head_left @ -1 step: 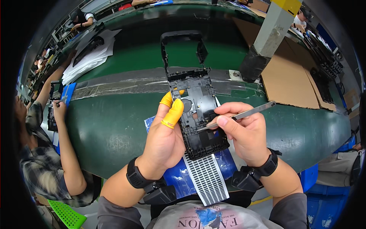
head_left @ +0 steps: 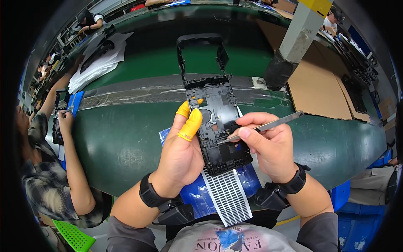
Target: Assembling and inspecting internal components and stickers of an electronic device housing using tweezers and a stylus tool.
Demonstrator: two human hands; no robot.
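Observation:
My left hand [head_left: 181, 156], with yellow finger cots on the thumb and a finger, grips a black plastic housing [head_left: 218, 107] by its left side. The housing is tilted up over the table, its open frame end pointing away from me. My right hand [head_left: 270, 145] is closed on metal tweezers [head_left: 275, 123]. Their tips rest on or just over the lower part of the housing; whether they hold anything is too small to tell. Below the housing lies a white sheet of small black rectangular stickers [head_left: 228, 201], on top of a blue plastic-wrapped pad [head_left: 195, 197].
A grey post [head_left: 294, 42] rises from the green table [head_left: 121, 138] at the right, beside flat cardboard [head_left: 319, 84]. Paper sheets [head_left: 98, 63] lie at the far left. A co-worker [head_left: 58, 176] in a checked shirt works close on my left. A blue crate [head_left: 361, 227] stands lower right.

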